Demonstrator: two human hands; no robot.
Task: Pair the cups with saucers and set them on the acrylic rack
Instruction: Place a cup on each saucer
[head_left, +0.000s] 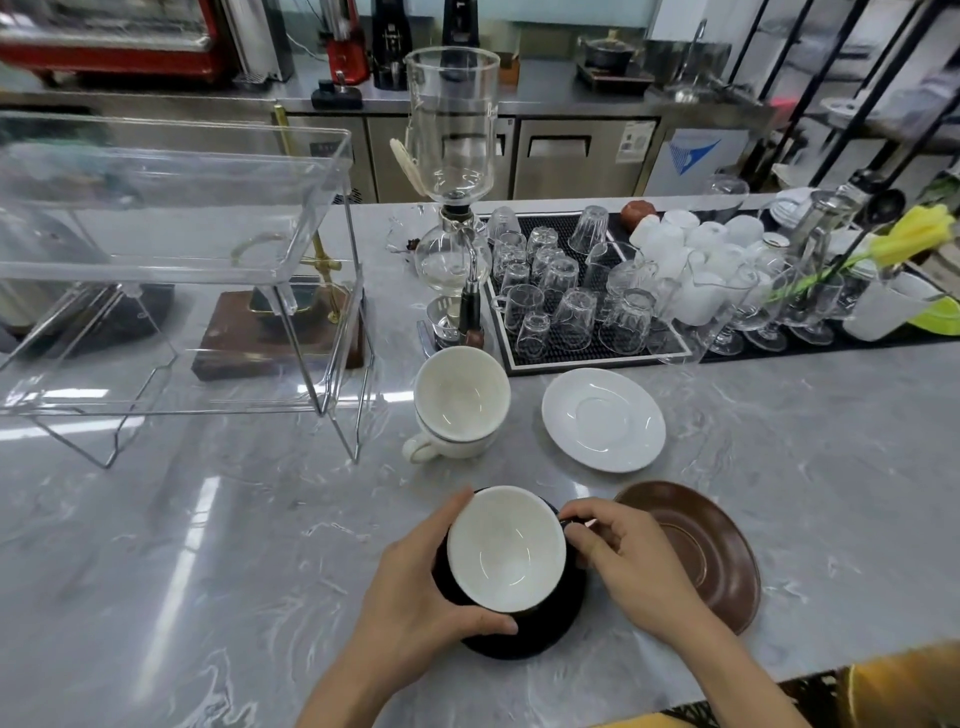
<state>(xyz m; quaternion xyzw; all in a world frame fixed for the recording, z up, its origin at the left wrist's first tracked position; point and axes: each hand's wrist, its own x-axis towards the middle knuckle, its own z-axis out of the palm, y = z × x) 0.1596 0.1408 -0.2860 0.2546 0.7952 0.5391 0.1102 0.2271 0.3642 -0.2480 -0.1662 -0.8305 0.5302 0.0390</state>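
A black cup (506, 551) with a white inside sits on a black saucer (524, 636) near the counter's front edge. My left hand (415, 587) wraps around the cup's left side. My right hand (623, 556) pinches its handle on the right. A brown saucer (711, 545) lies just right of my right hand. Farther back, two cream cups (460, 402) are stacked, and a white saucer (605, 418) lies to their right. The clear acrylic rack (171, 260) stands at the left with its two tiers bare.
A glass siphon coffee maker (452, 182) stands behind the stacked cups. A black mat (566, 291) holds several upturned glasses, with white cups and stemmed glasses to its right. A wooden base (280, 332) sits under the rack. The marble counter (208, 545) stretches left.
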